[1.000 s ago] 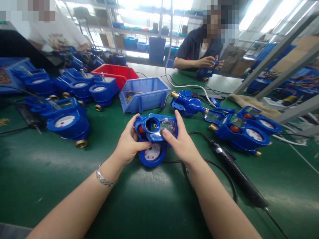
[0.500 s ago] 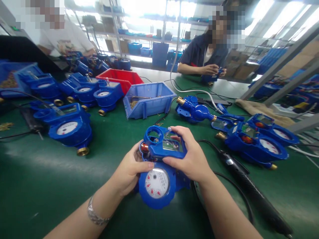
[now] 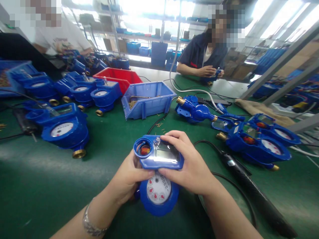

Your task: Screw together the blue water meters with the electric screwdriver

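A blue water meter (image 3: 159,194) with a white dial and small red pointers is held close in front of me. My left hand (image 3: 129,176) is closed around its left side, thumb lying just above the dial. My right hand (image 3: 191,162) grips a blue cover (image 3: 149,163) with a clear window, thumb at its lower edge and fingers along its right and top. This cover lies over the upper part of the meter. Through its round opening on the left an orange-brown part (image 3: 145,151) shows. The meter's underside is hidden.
A black electric screwdriver (image 3: 251,186) with its cable lies at right, near more blue meters (image 3: 271,146). Ahead stand a blue bin (image 3: 152,104) of small screws and a red bin (image 3: 119,78). Several meters (image 3: 66,129) fill the left. A co-worker (image 3: 199,56) sits across the table.
The blue cover has come down from a tilted, raised position onto the meter's upper part, shifting slightly left. Its round opening now sits over the orange-brown part. Both hands stay on the pieces.
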